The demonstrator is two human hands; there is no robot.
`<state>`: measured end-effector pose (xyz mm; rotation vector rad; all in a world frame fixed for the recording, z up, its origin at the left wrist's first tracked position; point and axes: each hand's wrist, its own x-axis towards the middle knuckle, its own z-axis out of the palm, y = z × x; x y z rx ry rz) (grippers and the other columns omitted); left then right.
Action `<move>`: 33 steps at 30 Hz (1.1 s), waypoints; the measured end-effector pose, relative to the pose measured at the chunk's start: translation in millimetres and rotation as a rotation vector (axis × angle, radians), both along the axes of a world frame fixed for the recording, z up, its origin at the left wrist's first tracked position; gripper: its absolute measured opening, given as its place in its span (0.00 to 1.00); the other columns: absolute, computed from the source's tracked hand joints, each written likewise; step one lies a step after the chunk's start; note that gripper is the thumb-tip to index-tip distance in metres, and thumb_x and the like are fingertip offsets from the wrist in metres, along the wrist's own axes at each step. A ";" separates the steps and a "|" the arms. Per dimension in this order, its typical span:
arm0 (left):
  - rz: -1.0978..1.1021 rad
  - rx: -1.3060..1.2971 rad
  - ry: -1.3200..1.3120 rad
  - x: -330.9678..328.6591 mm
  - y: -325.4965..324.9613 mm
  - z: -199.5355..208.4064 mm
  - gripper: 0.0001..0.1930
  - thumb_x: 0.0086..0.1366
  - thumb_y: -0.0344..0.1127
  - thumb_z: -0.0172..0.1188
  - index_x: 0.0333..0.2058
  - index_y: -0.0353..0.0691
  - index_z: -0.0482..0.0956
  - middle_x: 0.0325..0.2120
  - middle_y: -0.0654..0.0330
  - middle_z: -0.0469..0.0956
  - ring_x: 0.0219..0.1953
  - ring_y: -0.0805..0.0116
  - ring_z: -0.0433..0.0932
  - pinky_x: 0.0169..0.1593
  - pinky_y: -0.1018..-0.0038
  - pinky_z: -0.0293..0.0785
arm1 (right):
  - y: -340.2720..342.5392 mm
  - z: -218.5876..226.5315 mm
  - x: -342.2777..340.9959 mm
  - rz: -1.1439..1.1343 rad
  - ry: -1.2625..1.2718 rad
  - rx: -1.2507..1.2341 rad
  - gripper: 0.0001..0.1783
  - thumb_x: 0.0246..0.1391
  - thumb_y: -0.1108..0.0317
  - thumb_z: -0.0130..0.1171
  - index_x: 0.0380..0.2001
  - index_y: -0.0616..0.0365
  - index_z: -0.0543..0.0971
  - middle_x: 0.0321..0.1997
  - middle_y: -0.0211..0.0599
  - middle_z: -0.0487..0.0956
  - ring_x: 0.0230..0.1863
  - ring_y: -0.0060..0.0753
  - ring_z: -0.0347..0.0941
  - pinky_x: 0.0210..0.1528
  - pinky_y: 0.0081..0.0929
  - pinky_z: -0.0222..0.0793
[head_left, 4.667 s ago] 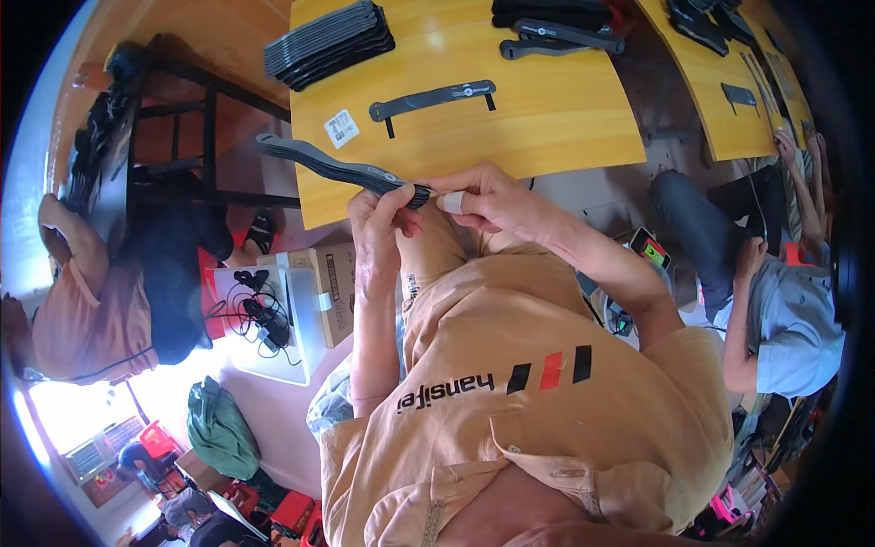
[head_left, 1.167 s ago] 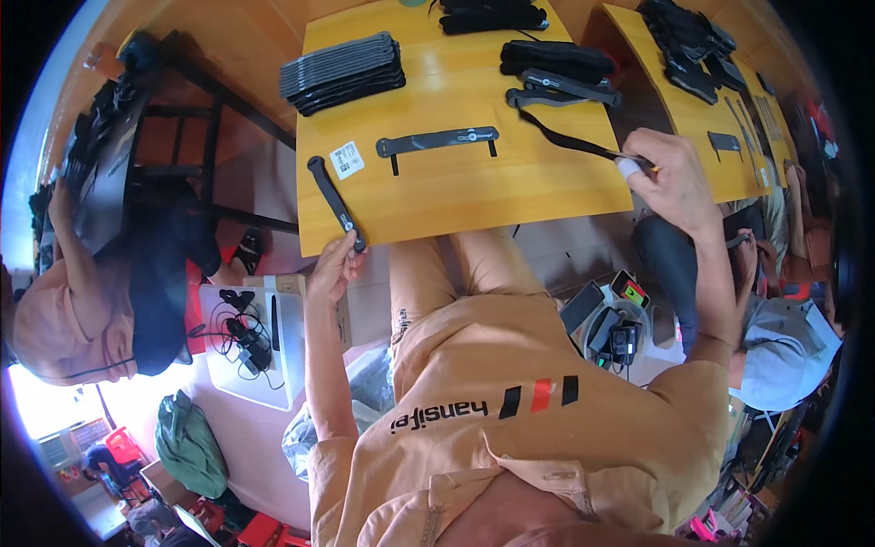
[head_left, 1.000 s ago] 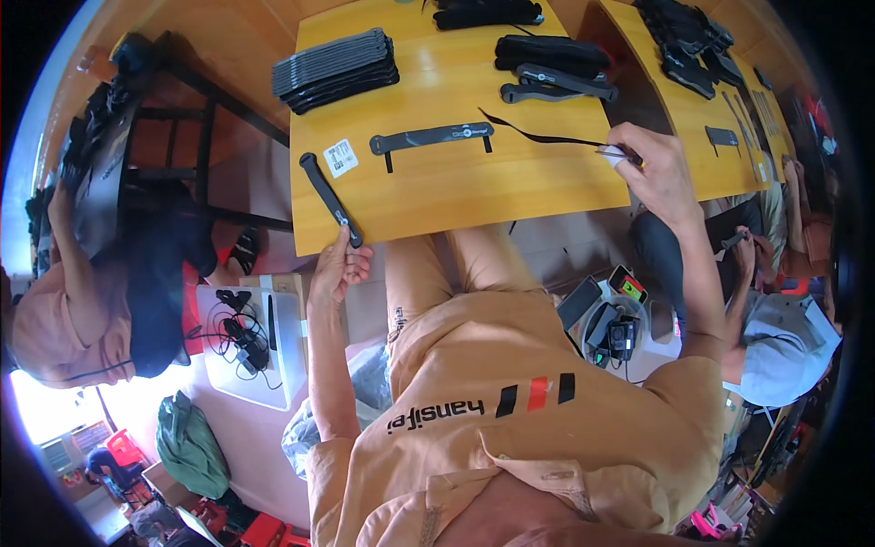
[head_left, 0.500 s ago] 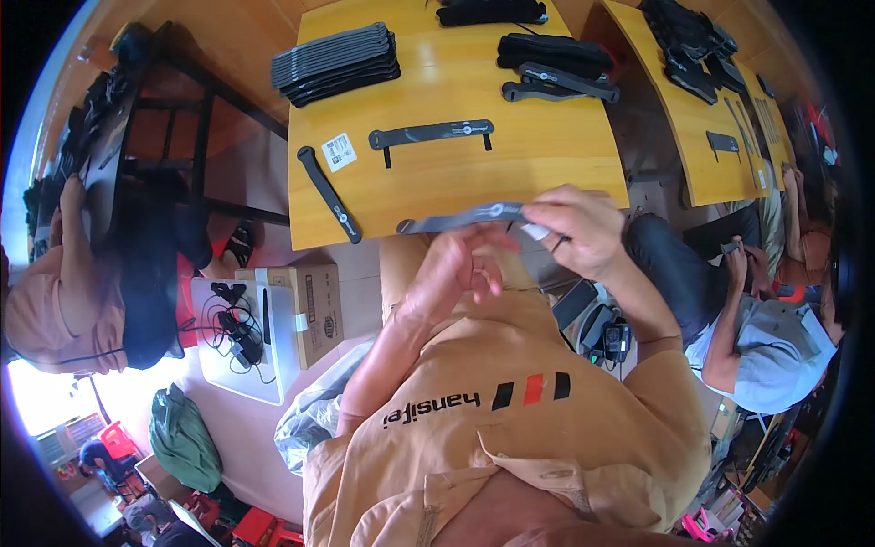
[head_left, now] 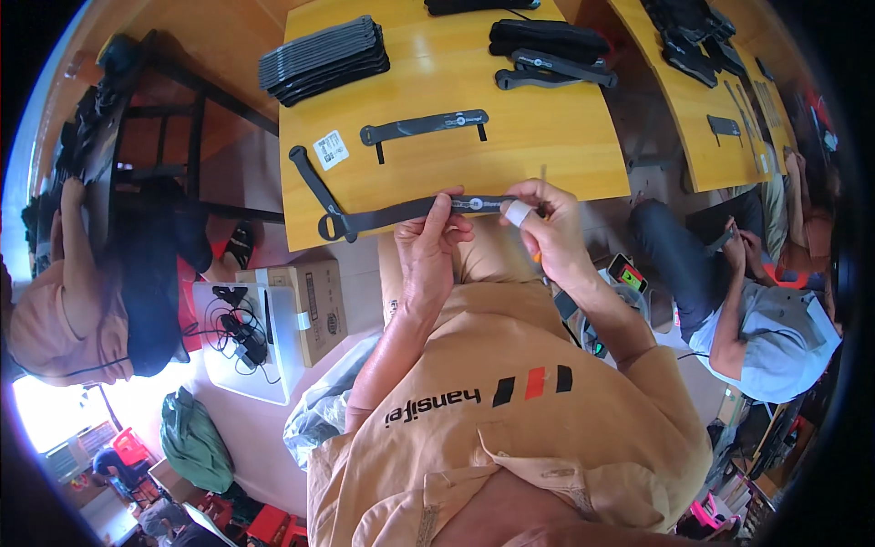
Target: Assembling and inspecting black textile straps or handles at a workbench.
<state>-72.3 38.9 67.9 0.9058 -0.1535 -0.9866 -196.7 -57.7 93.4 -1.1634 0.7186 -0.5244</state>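
A long dark grey strap (head_left: 396,213) with pale print and a slotted left end is stretched across the table's near edge. My left hand (head_left: 430,251) grips it near its middle, thumb on top. My right hand (head_left: 558,232) pinches its right end. A white wrap or label (head_left: 517,212) shows at those fingers; I cannot tell which. A slim tool with orange parts (head_left: 538,258) also sits in my right hand, its thin tip poking up beyond the fingers. Another strap (head_left: 316,182) lies slanted at left, its lower end under the held strap's slotted end.
On the yellow table (head_left: 547,164) lie a printed strap with two black tabs (head_left: 424,126), a white label (head_left: 330,149), a tall strap stack (head_left: 324,59) and darker strap bundles (head_left: 547,41). Cartons (head_left: 319,310) stand below left. People sit at tables on both sides.
The held strap has moved left and straightened, its slotted end now over the slanted strap. My left hand has closed on its middle. The orange tool now shows in my right hand.
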 end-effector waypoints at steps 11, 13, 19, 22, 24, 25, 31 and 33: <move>0.048 0.161 -0.057 83.9 23.5 -19.9 0.07 0.55 0.27 0.57 0.34 0.34 0.77 0.27 0.59 0.77 0.21 0.76 0.75 0.23 0.85 0.74 | -45.2 -26.7 5.8 -0.166 0.041 0.048 0.05 0.41 0.77 0.60 0.25 0.62 0.75 0.14 0.23 0.67 0.09 0.09 0.53 0.11 0.10 0.43; 0.025 0.291 -0.203 97.1 21.0 -22.9 0.07 0.55 0.26 0.58 0.33 0.34 0.77 0.26 0.59 0.77 0.21 0.76 0.76 0.24 0.85 0.74 | -54.9 -31.5 12.4 -0.160 0.066 0.034 0.06 0.40 0.78 0.59 0.25 0.61 0.75 0.16 0.24 0.68 0.09 0.09 0.53 0.11 0.10 0.43; -0.086 0.369 -0.325 134.0 -6.3 -27.1 0.08 0.55 0.23 0.56 0.35 0.31 0.76 0.25 0.58 0.76 0.24 0.73 0.77 0.30 0.83 0.76 | -80.5 -55.2 38.1 -0.145 0.075 0.062 0.05 0.41 0.78 0.59 0.25 0.62 0.74 0.17 0.23 0.67 0.09 0.08 0.52 0.11 0.09 0.42; -0.118 0.420 -0.392 145.6 -21.4 -33.2 0.07 0.56 0.24 0.55 0.35 0.31 0.76 0.26 0.57 0.76 0.26 0.72 0.77 0.32 0.83 0.76 | -90.1 -66.3 48.9 -0.159 0.105 0.067 0.05 0.42 0.78 0.59 0.26 0.62 0.75 0.17 0.23 0.67 0.09 0.08 0.52 0.11 0.09 0.42; -0.142 0.460 -0.441 151.1 -30.1 -37.6 0.07 0.57 0.24 0.54 0.35 0.31 0.76 0.25 0.58 0.76 0.26 0.74 0.77 0.31 0.84 0.75 | -95.7 -72.6 56.3 -0.176 0.128 0.014 0.05 0.42 0.78 0.58 0.26 0.62 0.75 0.17 0.23 0.67 0.09 0.08 0.53 0.10 0.09 0.43; -0.156 0.499 -0.497 154.4 -32.7 -39.6 0.08 0.57 0.25 0.53 0.36 0.31 0.76 0.24 0.59 0.76 0.26 0.75 0.76 0.31 0.85 0.74 | -98.0 -74.3 60.3 -0.178 0.134 0.020 0.05 0.42 0.78 0.58 0.26 0.62 0.75 0.17 0.23 0.67 0.09 0.08 0.53 0.10 0.09 0.43; -0.103 0.564 -0.768 166.5 -45.6 -64.3 0.06 0.54 0.25 0.57 0.31 0.30 0.76 0.20 0.61 0.74 0.20 0.79 0.72 0.25 0.84 0.70 | -112.3 -87.5 70.2 -0.173 0.170 -0.001 0.05 0.42 0.78 0.58 0.26 0.62 0.75 0.16 0.23 0.68 0.10 0.09 0.53 0.10 0.09 0.43; -0.092 0.603 -0.788 169.0 -47.1 -68.2 0.06 0.54 0.25 0.58 0.31 0.31 0.76 0.20 0.62 0.74 0.19 0.79 0.71 0.25 0.84 0.69 | -114.3 -90.0 72.0 -0.182 0.183 -0.012 0.05 0.42 0.78 0.58 0.26 0.62 0.75 0.16 0.22 0.68 0.10 0.08 0.54 0.10 0.09 0.44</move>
